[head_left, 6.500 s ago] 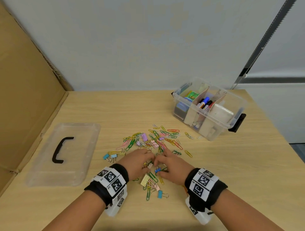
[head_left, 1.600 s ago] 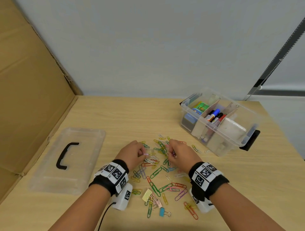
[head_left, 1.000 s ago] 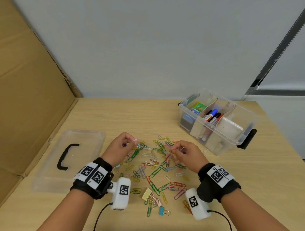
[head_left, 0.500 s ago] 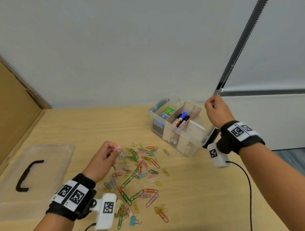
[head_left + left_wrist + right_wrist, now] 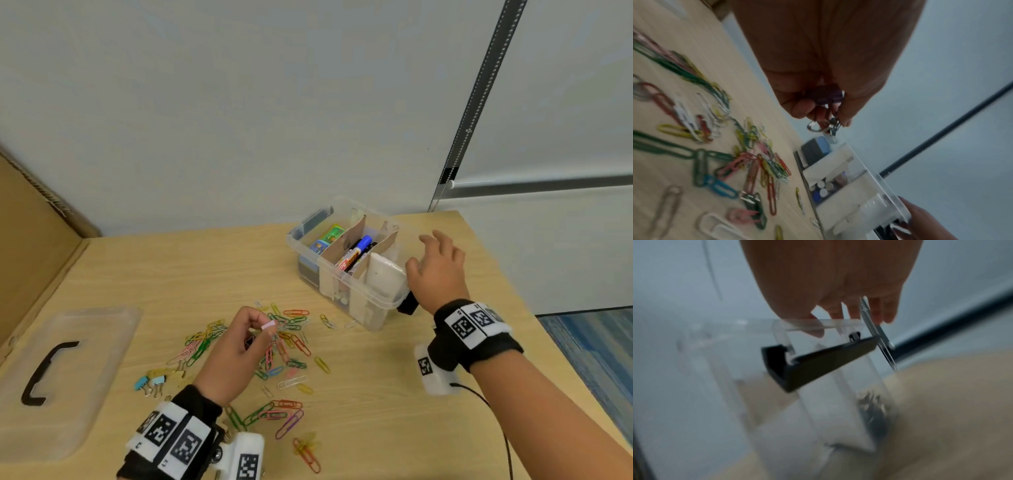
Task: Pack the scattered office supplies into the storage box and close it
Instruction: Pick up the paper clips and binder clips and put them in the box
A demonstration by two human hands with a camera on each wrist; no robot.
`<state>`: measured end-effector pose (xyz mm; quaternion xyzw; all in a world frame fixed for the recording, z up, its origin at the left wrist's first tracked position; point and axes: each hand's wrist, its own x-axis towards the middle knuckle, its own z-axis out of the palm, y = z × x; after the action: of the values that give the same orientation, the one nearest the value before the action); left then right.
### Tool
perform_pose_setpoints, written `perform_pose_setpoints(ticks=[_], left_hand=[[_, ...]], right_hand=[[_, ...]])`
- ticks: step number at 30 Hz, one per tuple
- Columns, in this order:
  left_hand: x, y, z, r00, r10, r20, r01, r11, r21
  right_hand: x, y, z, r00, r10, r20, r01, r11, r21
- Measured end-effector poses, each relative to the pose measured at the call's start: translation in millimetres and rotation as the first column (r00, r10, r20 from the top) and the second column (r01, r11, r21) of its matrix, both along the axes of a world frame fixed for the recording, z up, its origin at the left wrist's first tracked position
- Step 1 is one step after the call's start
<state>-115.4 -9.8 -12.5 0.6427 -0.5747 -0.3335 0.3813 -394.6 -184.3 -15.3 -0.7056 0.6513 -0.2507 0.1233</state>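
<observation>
- Storage box, clear plastic, sits open on the far right part of the wooden surface; cardboard dividers split it into compartments.
- Inside it: markers in the middle compartment, a green packet at the far end, a white block at the near end.
- Black latch hangs at the box's right end.
- Right hand over the box's right end, fingers spread and relaxed, holding nothing; thumb touches the clear rim in the right wrist view.
- Left hand raised just above the paper clips, grip clamped on a purple binder clip plus some wire clips pinched at the fingertips.
- Coloured paper clips lie scattered mid-surface, between lid and box.
- Two blue binder clips sit left of the pile.
- Lid, clear with black handle, lies flat on the left, well apart from the box.
- Cardboard panel stands along the left edge.
</observation>
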Motion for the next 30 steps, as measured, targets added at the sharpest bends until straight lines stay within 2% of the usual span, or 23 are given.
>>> perform_pose_setpoints(ticks=[2, 7, 9, 12, 16, 19, 23, 28, 30], left_hand=[[-15, -9, 11, 1.000, -0.019, 0.019, 0.020, 0.999, -0.045], [-65, -71, 45, 0.987, -0.031, 0.157, 0.067, 0.970, -0.232], [-88, -105, 54, 0.974, -0.063, 0.220, 0.120, 0.959, -0.256], [-120, -158, 53, 0.924, -0.144, 0.353, 0.222, 0.956, -0.190], [-155, -204, 55, 0.807, -0.237, 0.540, 0.286, 0.958, -0.007], [-170, -224, 51, 0.736, -0.262, 0.624, 0.283, 0.957, 0.067], [-176, -238, 32, 0.628, -0.410, 0.661, 0.323, 0.911, 0.257], [-165, -243, 35, 0.656, -0.441, 0.613, 0.336, 0.897, 0.287], [-154, -236, 47, 0.703, -0.446, 0.554, 0.355, 0.895, 0.271]], right_hand=[[0, 1, -6, 0.991, -0.004, 0.132, -0.015, 0.990, 0.138], [-3, -12, -3, 0.983, 0.033, 0.182, -0.061, 0.987, 0.150], [-6, -17, -1, 0.982, 0.053, 0.183, -0.083, 0.984, 0.157], [-8, -21, -2, 0.977, 0.062, 0.202, -0.092, 0.985, 0.143], [-8, -18, -4, 0.954, 0.068, 0.292, -0.105, 0.988, 0.116], [-8, -17, -3, 0.950, 0.063, 0.306, -0.106, 0.986, 0.125], [-8, -19, -4, 0.956, 0.077, 0.283, -0.115, 0.986, 0.122], [-8, -19, -3, 0.958, 0.090, 0.273, -0.124, 0.986, 0.111], [-8, -19, -2, 0.962, 0.096, 0.254, -0.130, 0.984, 0.122]])
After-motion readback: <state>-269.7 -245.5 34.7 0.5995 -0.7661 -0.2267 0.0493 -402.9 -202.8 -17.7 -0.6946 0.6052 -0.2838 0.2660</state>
